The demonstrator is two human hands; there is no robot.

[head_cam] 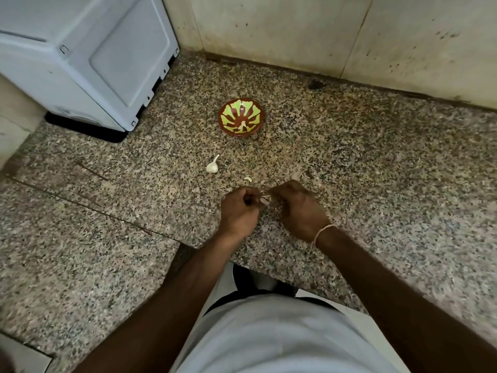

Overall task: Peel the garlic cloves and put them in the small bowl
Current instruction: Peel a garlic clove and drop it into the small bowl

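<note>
Both hands are low over the speckled counter (pixel 376 157), left hand (pixel 239 211) and right hand (pixel 300 208) each pinching one garlic clove (pixel 266 198) between them. A garlic bulb (pixel 212 166) sits just beyond, a bit of peel (pixel 247 179) nearby. Farther back, the small bowl (pixel 240 117) has one clove in it.

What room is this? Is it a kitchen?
Probably a kitchen. There is a speckled stone counter against a stained wall, a white appliance in the corner, and garlic beside a small bowl.
</note>
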